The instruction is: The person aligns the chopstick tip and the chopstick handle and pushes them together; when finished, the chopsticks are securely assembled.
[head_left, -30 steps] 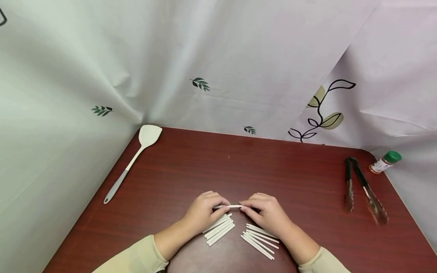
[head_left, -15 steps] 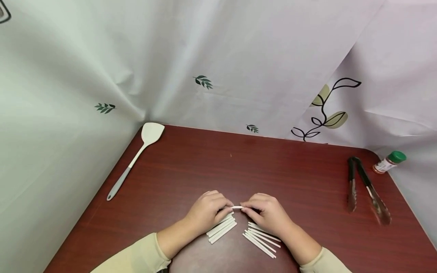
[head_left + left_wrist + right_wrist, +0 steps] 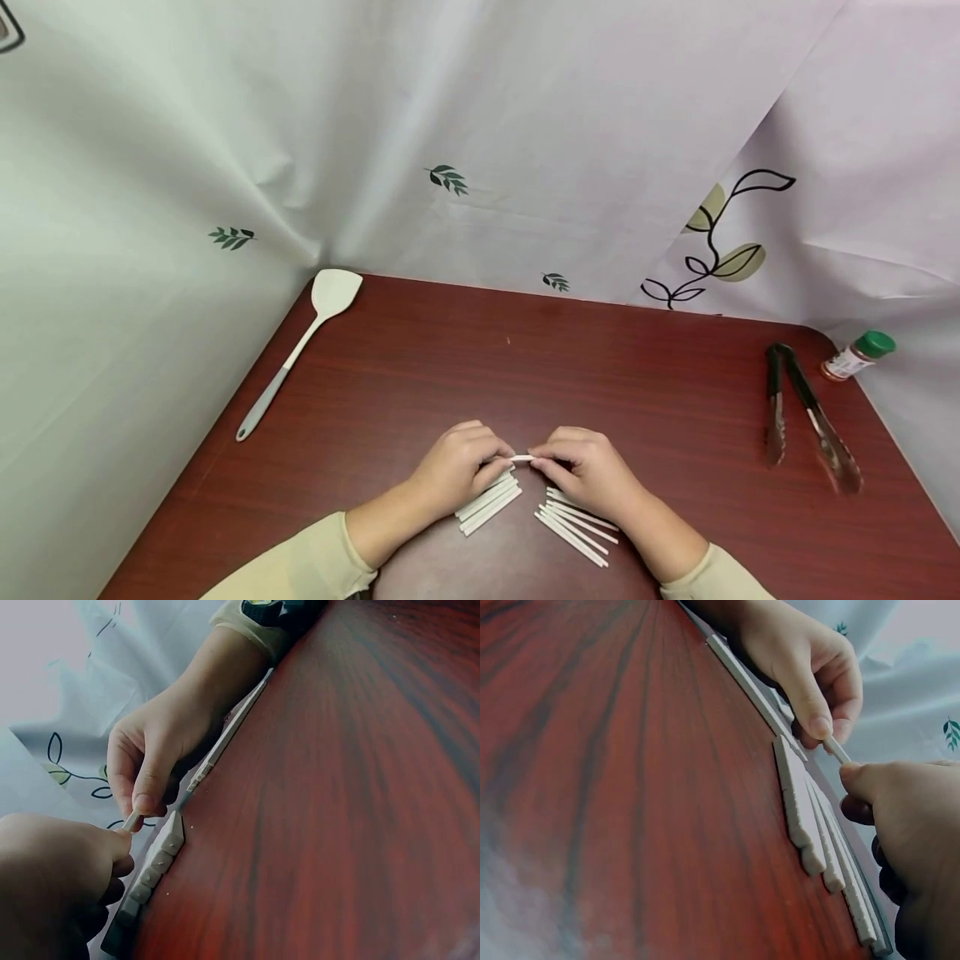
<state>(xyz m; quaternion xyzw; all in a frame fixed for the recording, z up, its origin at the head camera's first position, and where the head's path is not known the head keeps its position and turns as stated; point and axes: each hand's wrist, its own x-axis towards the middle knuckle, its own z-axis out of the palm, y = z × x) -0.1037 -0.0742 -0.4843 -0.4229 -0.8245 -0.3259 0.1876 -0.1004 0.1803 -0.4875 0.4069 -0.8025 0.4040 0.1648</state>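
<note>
Both hands hold one thin white stick level between them, just above the table. My left hand pinches its left end between thumb and fingers. The right hand pinches the other end, so only a short middle length shows. In the right wrist view the same stick spans the two thumbs. Several white sticks lie side by side beneath the left hand, partly covered by it. Another fanned group of white sticks lies by the right hand, their far ends hidden under it.
A white spatula with a grey handle lies along the table's left edge. At the right are black-handled metal tongs, spread apart, and a green-capped spice bottle. A patterned white curtain borders the dark red table.
The left hand's fingers have slid inward along the stick, so less of it shows between the hands. The right hand keeps its pinch. The head view has shifted slightly.
</note>
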